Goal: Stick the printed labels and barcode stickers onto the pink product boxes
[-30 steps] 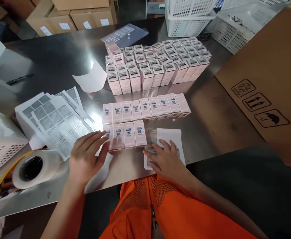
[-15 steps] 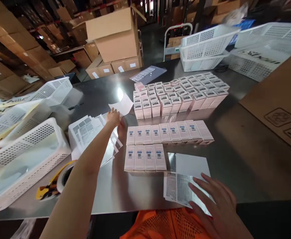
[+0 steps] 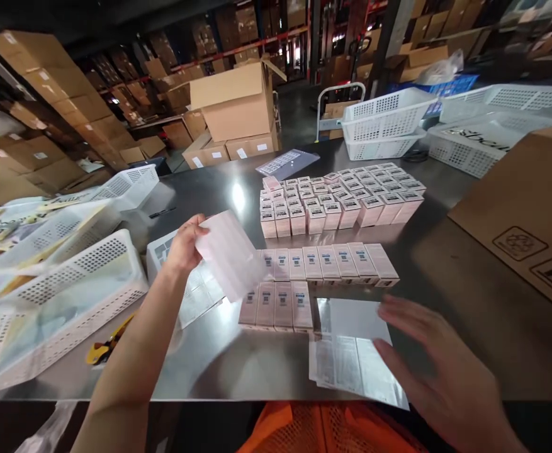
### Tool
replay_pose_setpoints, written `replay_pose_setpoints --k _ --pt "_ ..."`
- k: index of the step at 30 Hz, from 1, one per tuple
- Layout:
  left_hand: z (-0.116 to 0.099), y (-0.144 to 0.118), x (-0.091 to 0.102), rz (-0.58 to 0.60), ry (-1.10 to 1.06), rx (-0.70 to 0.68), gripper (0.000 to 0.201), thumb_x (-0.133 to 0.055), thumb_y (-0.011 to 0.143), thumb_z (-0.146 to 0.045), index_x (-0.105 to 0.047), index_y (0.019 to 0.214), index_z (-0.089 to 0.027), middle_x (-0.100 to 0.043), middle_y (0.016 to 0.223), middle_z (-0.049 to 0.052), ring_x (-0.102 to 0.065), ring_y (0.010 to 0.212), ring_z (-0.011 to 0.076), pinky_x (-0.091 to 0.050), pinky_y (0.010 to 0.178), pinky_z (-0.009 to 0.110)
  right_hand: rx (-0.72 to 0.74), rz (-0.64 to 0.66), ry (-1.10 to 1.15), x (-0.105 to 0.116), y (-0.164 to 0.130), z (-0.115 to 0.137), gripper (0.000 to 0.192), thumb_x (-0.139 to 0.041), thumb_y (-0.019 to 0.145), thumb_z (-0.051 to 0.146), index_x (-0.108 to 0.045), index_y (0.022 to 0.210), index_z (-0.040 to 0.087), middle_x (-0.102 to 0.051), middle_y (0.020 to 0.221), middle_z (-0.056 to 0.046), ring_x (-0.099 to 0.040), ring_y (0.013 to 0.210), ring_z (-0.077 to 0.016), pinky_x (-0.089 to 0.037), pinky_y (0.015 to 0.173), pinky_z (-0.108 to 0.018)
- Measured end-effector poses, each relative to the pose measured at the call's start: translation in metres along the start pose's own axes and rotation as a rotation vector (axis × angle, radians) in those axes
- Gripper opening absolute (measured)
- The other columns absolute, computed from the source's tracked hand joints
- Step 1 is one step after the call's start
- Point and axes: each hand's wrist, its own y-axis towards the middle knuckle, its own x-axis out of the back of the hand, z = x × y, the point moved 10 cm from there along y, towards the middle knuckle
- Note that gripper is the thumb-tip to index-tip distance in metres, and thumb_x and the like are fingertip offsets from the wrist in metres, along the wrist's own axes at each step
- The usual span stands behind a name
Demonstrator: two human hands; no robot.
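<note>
My left hand (image 3: 187, 244) pinches a white paper sheet (image 3: 231, 251) by its left corner. The sheet hangs in the air and covers part of the small pale pink boxes (image 3: 276, 305) laid in two rows. Beneath that hand lies a spread of printed sheets (image 3: 199, 292). My right hand (image 3: 427, 352), a little blurred, hovers with fingers apart over the right side of a second pile of sheets (image 3: 346, 362), white and shiny. Farther back, many more pale pink boxes (image 3: 337, 201) stand upright in a block, their barcode labels facing up.
White perforated baskets (image 3: 68, 308) line the left side, and others (image 3: 384, 119) stand at the back right. A yellow tape dispenser (image 3: 103, 349) lies by the left basket. A large cardboard carton (image 3: 525, 207) takes up the right. A clear printed sleeve (image 3: 287, 163) rests at the far edge.
My left hand has lifted the white sheet off the table and brought it nearer, over the boxes. My right hand has risen and shifted right from the sheet pile. The view has tilted up.
</note>
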Motion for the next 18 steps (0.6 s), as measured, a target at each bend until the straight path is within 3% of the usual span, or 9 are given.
replay_pose_setpoints --k 2,5,8,10,12,14,16,18 --pt "-0.022 -0.03 -0.001 0.043 -0.13 -0.021 0.032 -0.059 0.065 -0.041 -0.035 0.06 -0.022 -0.044 0.058 -0.001 -0.045 0.049 0.0128 -0.038 0.043 0.027 -0.067 0.135 0.17 -0.025 0.021 0.015 0.041 -0.058 0.094 0.038 -0.054 0.134 0.04 -0.064 0.131 -0.004 -0.061 0.121 -0.0299 -0.057 0.093 -0.046" --pt "-0.04 -0.071 -0.011 0.129 -0.247 -0.017 0.032 -0.061 0.059 -0.04 -0.035 0.057 -0.023 -0.051 0.059 0.001 -0.048 0.049 0.016 -0.038 0.041 0.031 -0.222 0.475 0.504 -0.084 0.027 0.036 0.067 -0.063 0.09 0.052 -0.037 0.149 0.037 -0.043 0.155 -0.008 -0.046 0.138 -0.034 -0.054 0.097 -0.049" --pt "-0.036 -0.103 -0.024 0.193 -0.325 0.012 0.042 -0.058 0.065 -0.051 -0.027 0.054 -0.024 -0.062 0.064 0.004 -0.05 0.047 0.0172 -0.04 0.039 0.035 -0.31 0.667 0.918 -0.128 0.02 0.059 0.102 -0.075 0.074 0.063 -0.021 0.156 0.034 -0.024 0.164 -0.012 -0.028 0.149 -0.0334 -0.034 0.115 -0.055" --pt "-0.025 -0.119 -0.029 0.201 -0.348 0.029 0.049 -0.049 0.073 -0.058 -0.02 0.056 -0.023 -0.071 0.074 0.003 -0.049 0.045 0.0153 -0.041 0.039 0.036 -0.425 0.76 1.178 -0.151 0.007 0.067 0.11 -0.079 0.068 0.065 -0.02 0.155 0.032 -0.026 0.163 -0.016 -0.029 0.148 -0.0325 -0.033 0.115 -0.055" --pt "-0.012 -0.129 -0.033 0.198 -0.347 0.034 0.051 -0.041 0.079 -0.061 -0.016 0.057 -0.022 -0.075 0.084 0.002 -0.046 0.042 0.0124 -0.04 0.038 0.035 -0.51 0.829 1.361 -0.163 -0.007 0.072 0.109 -0.083 0.067 0.059 -0.024 0.153 0.03 -0.046 0.15 -0.017 -0.045 0.14 -0.0312 -0.036 0.112 -0.054" --pt "-0.002 -0.134 -0.038 0.195 -0.336 0.025 0.052 -0.037 0.081 -0.063 -0.014 0.058 -0.021 -0.076 0.09 0.0 -0.048 0.043 0.0118 -0.041 0.038 0.034 -0.531 0.864 1.429 -0.165 -0.02 0.074 0.097 -0.086 0.069 0.05 -0.035 0.148 0.026 -0.066 0.125 -0.012 -0.059 0.125 -0.0283 -0.04 0.109 -0.052" --pt "0.004 -0.137 -0.046 0.204 -0.311 0.008 0.052 -0.036 0.081 -0.063 -0.015 0.058 -0.021 -0.077 0.092 -0.001 -0.056 0.05 0.0148 -0.048 0.042 0.036 -0.519 0.834 1.391 -0.162 -0.028 0.069 0.084 -0.085 0.07 0.046 -0.045 0.141 0.023 -0.068 0.114 -0.01 -0.064 0.115 -0.0263 -0.043 0.106 -0.05" --pt "0.007 -0.14 -0.06 0.236 -0.265 -0.007 0.049 -0.037 0.083 -0.06 -0.021 0.057 -0.022 -0.077 0.087 0.001 -0.063 0.056 0.0191 -0.052 0.046 0.039 -0.472 0.703 1.242 -0.152 -0.028 0.056 0.089 -0.087 0.068 0.044 -0.043 0.143 0.026 -0.058 0.134 -0.014 -0.058 0.124 -0.0275 -0.046 0.104 -0.049"
